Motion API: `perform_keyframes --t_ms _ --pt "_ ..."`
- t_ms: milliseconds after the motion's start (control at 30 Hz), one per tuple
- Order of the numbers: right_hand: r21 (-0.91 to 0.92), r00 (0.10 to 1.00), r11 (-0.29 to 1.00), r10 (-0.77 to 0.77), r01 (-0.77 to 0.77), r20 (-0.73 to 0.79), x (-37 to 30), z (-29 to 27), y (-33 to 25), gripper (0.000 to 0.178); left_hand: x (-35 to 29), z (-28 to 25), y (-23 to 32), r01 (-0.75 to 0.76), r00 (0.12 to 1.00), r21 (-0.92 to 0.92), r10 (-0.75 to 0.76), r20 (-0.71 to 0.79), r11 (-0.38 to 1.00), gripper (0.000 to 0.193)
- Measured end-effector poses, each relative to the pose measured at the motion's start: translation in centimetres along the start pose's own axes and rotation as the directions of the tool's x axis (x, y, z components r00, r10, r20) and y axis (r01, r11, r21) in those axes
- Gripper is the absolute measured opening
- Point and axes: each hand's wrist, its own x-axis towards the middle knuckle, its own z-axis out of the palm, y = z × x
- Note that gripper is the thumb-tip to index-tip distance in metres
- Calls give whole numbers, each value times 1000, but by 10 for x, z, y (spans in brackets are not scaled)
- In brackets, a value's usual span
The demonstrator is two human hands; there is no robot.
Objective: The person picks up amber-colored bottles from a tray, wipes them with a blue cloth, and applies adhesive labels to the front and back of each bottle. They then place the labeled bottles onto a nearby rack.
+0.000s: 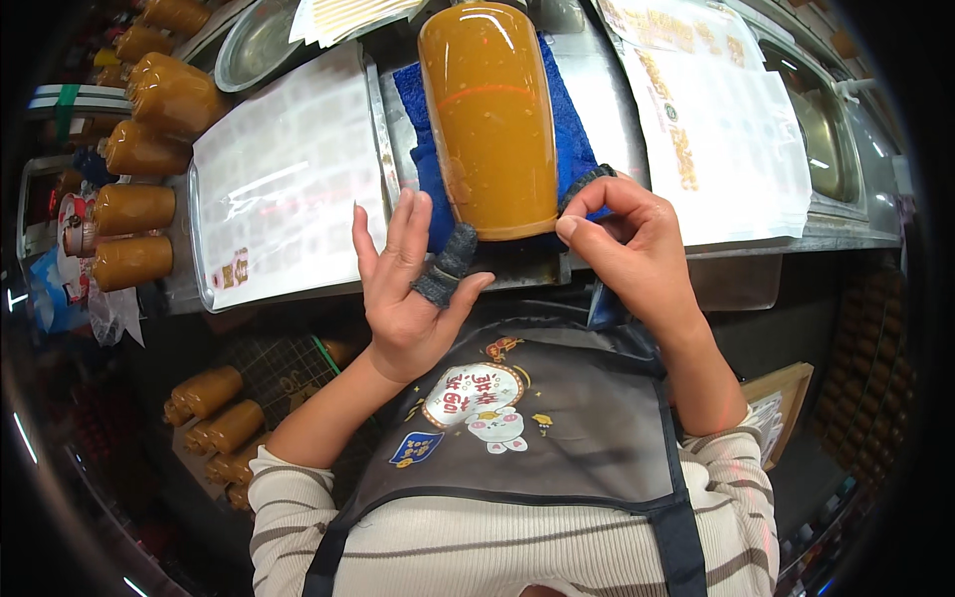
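Observation:
A large glossy amber-brown bottle-shaped jar (492, 129) lies on a blue towel (572, 129), its flat base toward me. My left hand (403, 274) is open beside the base's left corner, fingers stretched and thumb apart. A dark grey fabric wrap (446, 269) covers its index finger, close to the jar. At the base's right corner my right hand (637, 239) is closed, thumb and fingertips pinched together near the rim. Whatever may be between those fingertips is too small to make out. Another dark wrap (589, 182) sits on a finger of this hand.
To the left stands a metal tray (204, 259) with a white sheet (288, 179), small brown decals at its corner. White sheets with gold decals (726, 139) lie right. Several similar jars (134, 209) line the far left. A metal bowl (254, 45) sits behind; a basin (826, 129) is far right.

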Motion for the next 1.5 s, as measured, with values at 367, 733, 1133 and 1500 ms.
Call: perform_keyframes --t_ms 367,733,1133,1500 --pt "34 999 999 38 -38 -3 3 0 -3 10 29 -7 13 -150 988 145 144 48 978 40" --pt "0 996 1000 18 -18 -90 -5 -1 10 7 51 12 15 -56 995 97 64 -79 994 57" --pt "-503 852 785 -498 362 -163 -5 48 6 69 -11 12 2 136 990 -65 -138 -32 989 41" --pt "-409 867 841 -459 354 -193 -1 47 9 61 -2 17 7 57 996 -78 -62 -65 995 40"
